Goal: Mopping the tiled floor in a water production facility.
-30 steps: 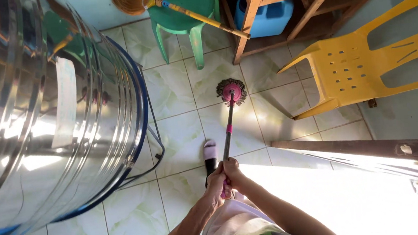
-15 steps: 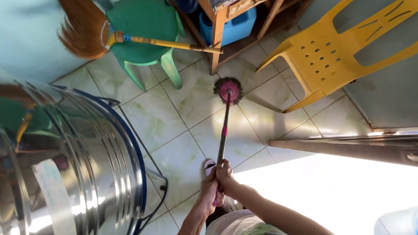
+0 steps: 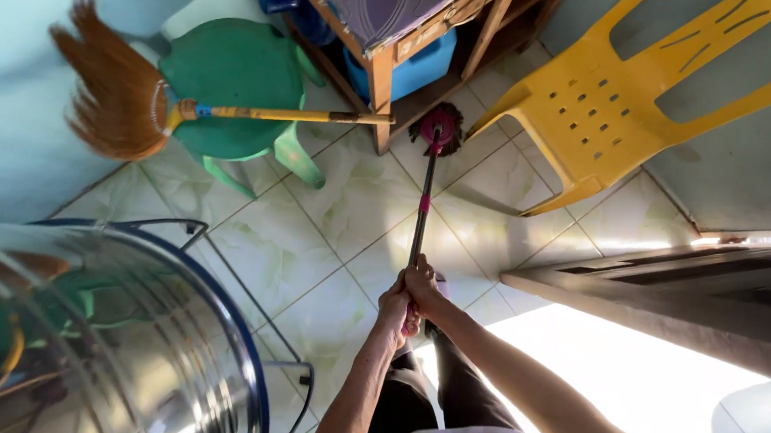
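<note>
Mop head (image 3: 438, 128) now beside yellow chair (image 3: 632, 87)

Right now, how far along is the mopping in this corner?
Done: cannot tell; the tiled floor shows no clear wet trail. In hand: the left hand and right hand grip the mop handle, with the pink mop head on the tiles by the wooden table leg. Left: the floor under the yellow chair and green stool, where the mop head does not reach now.
</note>
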